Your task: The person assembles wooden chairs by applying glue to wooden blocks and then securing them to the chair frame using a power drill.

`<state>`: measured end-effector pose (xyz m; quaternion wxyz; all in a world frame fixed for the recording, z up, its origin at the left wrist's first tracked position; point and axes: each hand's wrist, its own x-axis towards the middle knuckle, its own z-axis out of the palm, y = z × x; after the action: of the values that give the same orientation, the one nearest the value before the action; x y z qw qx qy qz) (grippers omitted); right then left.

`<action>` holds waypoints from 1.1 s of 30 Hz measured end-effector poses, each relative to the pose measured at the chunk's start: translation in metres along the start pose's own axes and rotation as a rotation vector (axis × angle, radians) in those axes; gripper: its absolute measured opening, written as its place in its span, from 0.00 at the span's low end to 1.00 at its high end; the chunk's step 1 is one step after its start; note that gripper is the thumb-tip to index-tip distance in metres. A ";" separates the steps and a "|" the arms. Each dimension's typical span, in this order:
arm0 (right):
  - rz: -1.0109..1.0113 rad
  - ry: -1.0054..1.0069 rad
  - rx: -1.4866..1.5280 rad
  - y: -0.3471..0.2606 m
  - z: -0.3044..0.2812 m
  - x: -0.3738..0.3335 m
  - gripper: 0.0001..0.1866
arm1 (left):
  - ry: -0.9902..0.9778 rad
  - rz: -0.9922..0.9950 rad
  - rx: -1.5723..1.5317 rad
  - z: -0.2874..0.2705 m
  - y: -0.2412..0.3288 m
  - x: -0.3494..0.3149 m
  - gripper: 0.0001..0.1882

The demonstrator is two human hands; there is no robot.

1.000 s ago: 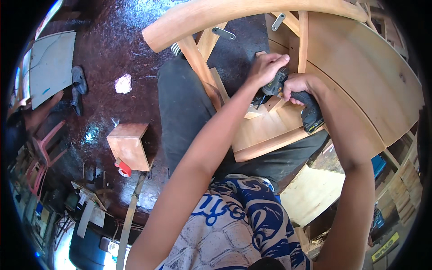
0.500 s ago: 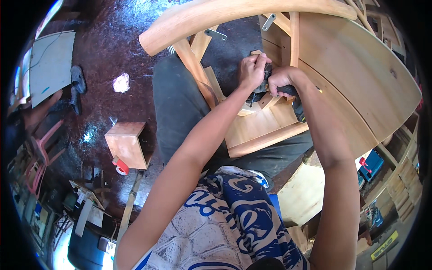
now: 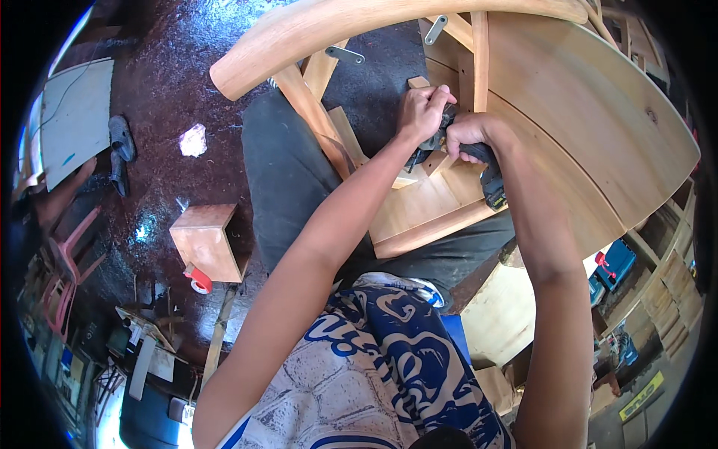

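Observation:
A wooden chair frame [image 3: 430,238] lies across my lap, with a thick curved rail [image 3: 396,31] along its far side. Inside the frame, my right hand [image 3: 470,135] is wrapped round the handle of a black cordless drill [image 3: 491,187]. My left hand [image 3: 422,116] is closed on the drill's front body, close beside the right one. The drill's tip points down near a corner block of the frame, and whether it touches the wood I cannot tell. My fingers partly hide the drill. Two small metal plates, a left one [image 3: 345,55] and a right one [image 3: 435,30], stick out below the rail.
A large curved wooden panel [image 3: 591,127] extends at the right. On the dark floor to the left stand a wooden box [image 3: 200,238] and a roll of red tape [image 3: 199,279]. Slippers [image 3: 121,139], a pink chair [image 3: 71,254] and a blue case [image 3: 617,266] lie farther out.
The whole scene has shifted slightly leftward in view, the chair frame a little more than the floor. Both hands keep their hold on the drill.

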<state>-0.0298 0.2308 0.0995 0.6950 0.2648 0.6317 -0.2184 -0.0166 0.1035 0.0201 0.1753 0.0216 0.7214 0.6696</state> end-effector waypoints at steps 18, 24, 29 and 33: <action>0.030 -0.042 -0.010 -0.004 -0.001 0.005 0.04 | 0.052 -0.009 -0.038 -0.001 -0.004 -0.004 0.21; 0.031 -0.031 0.032 0.002 0.001 0.011 0.04 | 0.031 -0.036 -0.012 0.000 -0.004 -0.005 0.21; 0.011 -0.028 0.010 0.003 0.001 0.010 0.04 | 0.036 -0.041 -0.013 0.001 -0.003 -0.007 0.22; 0.042 -0.037 0.028 0.002 0.002 0.008 0.04 | 0.049 -0.002 0.006 0.001 -0.005 -0.009 0.22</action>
<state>-0.0256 0.2315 0.0916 0.7071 0.2834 0.6102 -0.2175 -0.0075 0.1013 0.0174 0.1582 0.0050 0.7273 0.6678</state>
